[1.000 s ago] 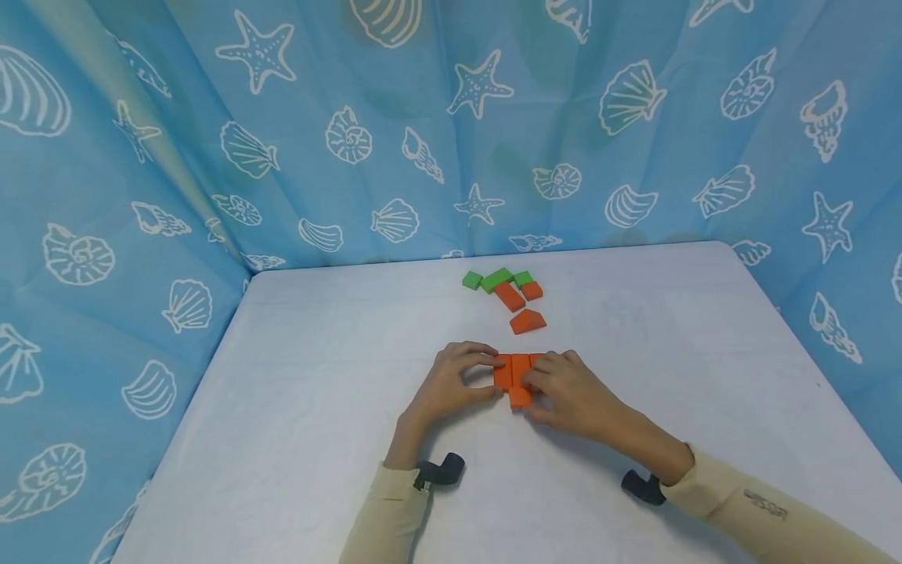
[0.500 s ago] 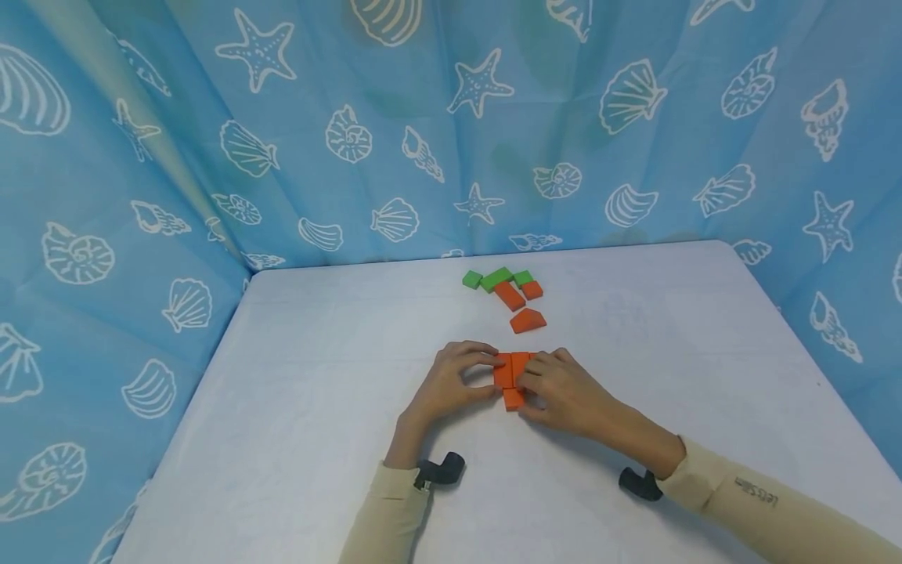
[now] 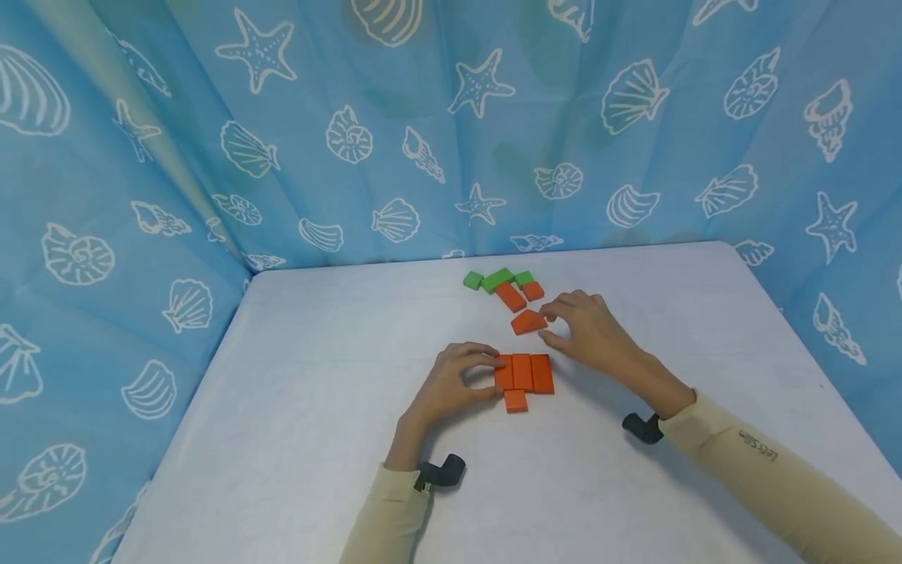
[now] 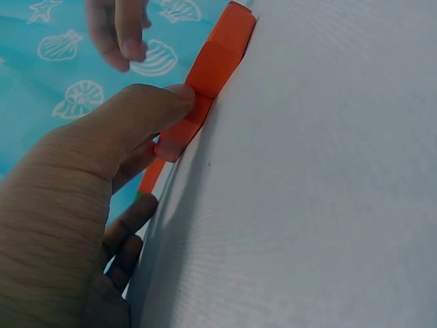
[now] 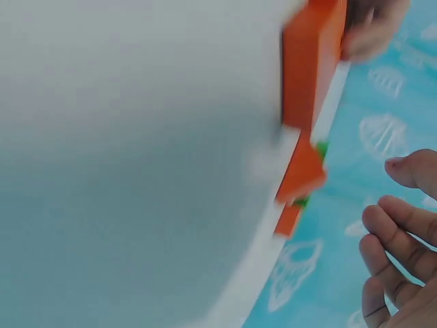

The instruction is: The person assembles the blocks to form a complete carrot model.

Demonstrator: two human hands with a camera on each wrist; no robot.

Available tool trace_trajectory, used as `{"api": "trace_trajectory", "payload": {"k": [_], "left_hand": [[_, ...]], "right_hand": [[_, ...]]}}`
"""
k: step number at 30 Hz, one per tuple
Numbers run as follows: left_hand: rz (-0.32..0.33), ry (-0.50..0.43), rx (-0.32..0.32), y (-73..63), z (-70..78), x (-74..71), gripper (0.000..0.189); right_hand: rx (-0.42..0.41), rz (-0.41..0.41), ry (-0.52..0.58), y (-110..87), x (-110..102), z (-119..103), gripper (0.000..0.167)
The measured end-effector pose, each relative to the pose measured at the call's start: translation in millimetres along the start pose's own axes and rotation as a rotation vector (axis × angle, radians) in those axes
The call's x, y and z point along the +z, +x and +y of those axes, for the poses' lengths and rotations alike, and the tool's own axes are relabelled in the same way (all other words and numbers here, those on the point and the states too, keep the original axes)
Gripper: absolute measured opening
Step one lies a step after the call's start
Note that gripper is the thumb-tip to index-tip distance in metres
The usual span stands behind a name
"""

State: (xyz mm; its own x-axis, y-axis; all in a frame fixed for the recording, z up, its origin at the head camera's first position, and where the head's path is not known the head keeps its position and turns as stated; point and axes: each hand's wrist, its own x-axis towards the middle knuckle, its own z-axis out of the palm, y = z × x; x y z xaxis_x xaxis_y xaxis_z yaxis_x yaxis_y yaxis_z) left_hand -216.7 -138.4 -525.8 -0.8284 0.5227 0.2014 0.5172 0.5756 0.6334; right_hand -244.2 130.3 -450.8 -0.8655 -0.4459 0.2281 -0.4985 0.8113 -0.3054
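Three orange blocks stand side by side in a row on the white table [image 3: 317,392], with a small orange block [image 3: 516,401] against the row's near side. My left hand [image 3: 449,384] holds the leftmost orange block [image 3: 503,377] of the row between thumb and fingers; the left wrist view shows the thumb pressed on its near end. Beyond the row lies an orange block with sloped sides [image 3: 527,322]. My right hand [image 3: 588,329] hovers just right of it, thumb and fingers apart. In the right wrist view those fingers [image 5: 403,232] hold nothing.
Farther back lie an orange rectangular block [image 3: 510,296], a small orange block [image 3: 533,291], a long green block [image 3: 498,280] and two small green ones. A blue curtain [image 3: 395,180] with shells and starfish hangs behind the table.
My right hand let go at the row and moved away to the sloped block, uncovering the row's right end. Earlier, the small near block shifted slightly left. My left hand stayed put.
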Motion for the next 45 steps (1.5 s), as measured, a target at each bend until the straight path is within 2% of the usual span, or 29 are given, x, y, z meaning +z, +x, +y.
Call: {"api": "trace_trajectory", "payload": {"k": [3,6,15,20,27,31,36,39,45], "left_hand": [[0.000,-0.011,0.000,-0.6,-0.7,-0.8,0.039],[0.005,-0.028,0.007,-2.2,-1.1,-1.3,0.038],[0.009,-0.021,0.018,-1.8,-2.7,0.8,0.038],[-0.002,-0.020,0.007,-2.4,0.0,3.6,0.038],[0.020,0.019,0.026,-2.2,1.7,0.6,0.038],[0.018,0.027,0.025,-1.0,0.3,0.0,0.038],[0.005,0.017,0.016,-0.9,0.3,1.9,0.038],[0.003,0.013,0.012,-1.3,1.4,1.1,0.037],[0.007,0.005,0.003,-1.5,1.6,-1.3,0.038]], "right_hand": [[0.022,0.024,0.000,19.4,0.8,17.7,0.036],[0.041,0.014,0.001,36.1,4.5,31.7,0.038],[0.115,-0.091,0.006,66.8,17.4,53.8,0.042],[0.090,-0.163,-0.015,67.1,21.6,56.9,0.040],[0.025,-0.120,-0.012,67.3,25.3,60.5,0.021],[0.018,-0.109,-0.008,68.7,27.9,61.3,0.012],[0.047,-0.128,-0.024,66.4,26.2,58.9,0.012],[0.075,-0.127,-0.053,64.2,24.0,56.8,0.018],[0.090,-0.067,-0.052,55.6,15.2,56.3,0.025]]}}
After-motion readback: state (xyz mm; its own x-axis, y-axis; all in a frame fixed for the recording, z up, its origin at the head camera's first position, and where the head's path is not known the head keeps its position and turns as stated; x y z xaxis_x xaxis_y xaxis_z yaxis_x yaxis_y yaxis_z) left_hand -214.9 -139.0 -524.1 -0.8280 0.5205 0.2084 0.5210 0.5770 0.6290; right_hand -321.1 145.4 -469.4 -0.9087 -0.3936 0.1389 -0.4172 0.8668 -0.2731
